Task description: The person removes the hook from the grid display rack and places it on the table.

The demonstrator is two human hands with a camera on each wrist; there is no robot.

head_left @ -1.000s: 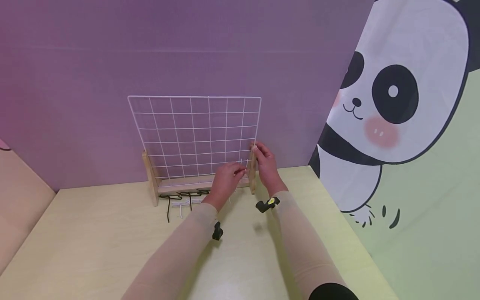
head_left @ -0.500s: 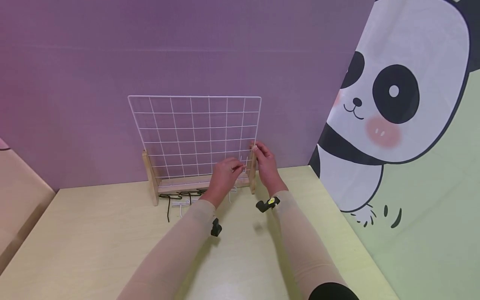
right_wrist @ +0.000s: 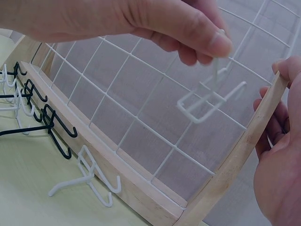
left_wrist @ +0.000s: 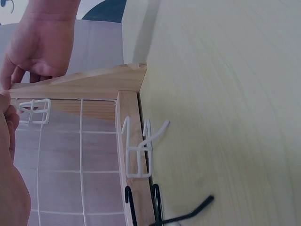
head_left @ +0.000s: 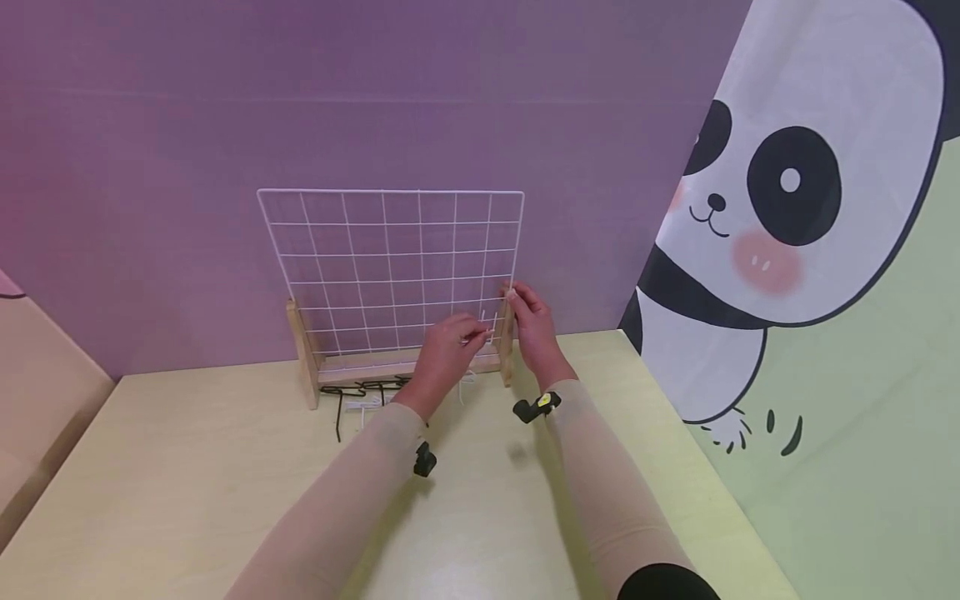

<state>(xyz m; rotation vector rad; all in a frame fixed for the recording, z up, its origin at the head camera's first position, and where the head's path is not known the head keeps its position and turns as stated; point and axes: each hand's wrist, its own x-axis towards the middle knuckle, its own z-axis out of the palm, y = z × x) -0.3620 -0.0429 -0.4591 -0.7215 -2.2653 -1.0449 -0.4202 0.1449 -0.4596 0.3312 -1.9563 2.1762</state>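
Note:
A white wire grid panel [head_left: 402, 254] stands upright in a wooden stand [head_left: 302, 357]. My left hand [head_left: 447, 354] pinches the stem of a white wire hook [right_wrist: 202, 106] between thumb and fingers. The hook is in front of the panel, near its lower right; whether its prongs are over a wire cannot be told. My right hand [head_left: 534, 329] grips the top of the stand's right wooden post [right_wrist: 230, 162], thumb in front and fingers behind. Another white hook [right_wrist: 89, 176] lies against the stand's base bar.
Several black hooks [head_left: 337, 392] and white hooks [right_wrist: 19, 101] lie along the front of the stand on the pale wooden table [head_left: 187, 467]. Behind is a purple wall [head_left: 187, 125]. A panda picture [head_left: 795, 192] is at the right.
My left hand has shifted slightly up and left with the white hook, early on, then hardly moved. My right hand stays on the post.

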